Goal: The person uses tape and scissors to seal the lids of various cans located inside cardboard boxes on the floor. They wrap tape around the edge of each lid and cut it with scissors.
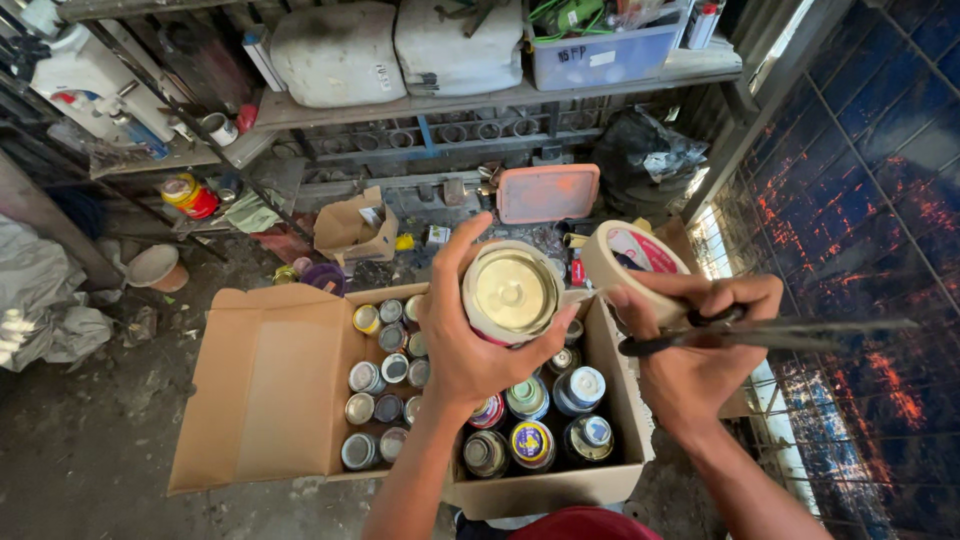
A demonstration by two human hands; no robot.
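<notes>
2 white jerrycans and a blue plastic bin sit on the shelf; below it, an orange lid and a small open carton lie on the floor.

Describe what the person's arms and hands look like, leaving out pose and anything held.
Both forearms are bare: no sleeves show in the head view. The left hand and right hand wear no gloves, and no rings, watch or bands can be seen. Fingernails are short.

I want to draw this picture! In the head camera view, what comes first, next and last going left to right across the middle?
Open box flap → small cans in the cardboard box → left hand holding a round tin can → roll of masking tape → right hand holding scissors.
</notes>
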